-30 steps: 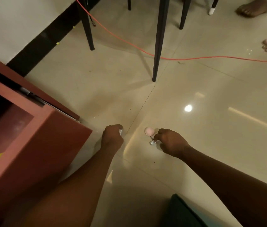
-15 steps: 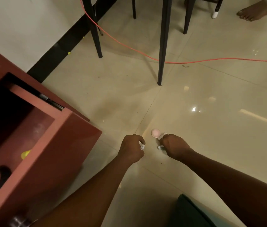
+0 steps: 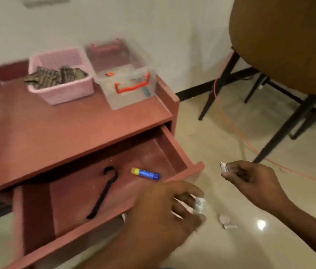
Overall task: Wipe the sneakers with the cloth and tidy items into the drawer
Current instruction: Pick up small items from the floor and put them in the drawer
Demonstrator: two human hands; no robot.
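Left hand [image 3: 164, 214] was over the near right corner of the open drawer [image 3: 174, 148], its fingers curled round a small white cylinder [image 3: 199, 205]. The picture was blurred there and no marking could be read. Right hand [image 3: 250, 177] was to the right of the drawer, above the floor, its fingers and thumb pinched on a second white cylinder [image 3: 224, 167]. That one bore dark print, too small to read.

The drawer was reddish-brown and pulled out of a cabinet of the same colour. Inside lay a blue tube with a yellow cap [image 3: 145, 173] and, to its left, a black hooked strip [image 3: 102, 193]. Any writing on the tube was illegible.

On the counter [image 3: 56, 121] above, at the far side, stood a pink basket [image 3: 62, 92] holding a striped cloth [image 3: 54, 77]. Just beside it on the right was a clear plastic box [image 3: 126, 94] with orange handles.

The floor [image 3: 221, 133] was glossy beige tile. A small pale item [image 3: 224, 219] lay on it near the hands. An orange cable [image 3: 240, 136] ran across the floor under a brown chair [image 3: 289, 41] with black legs, at the far right. The wall was white with a black skirting.
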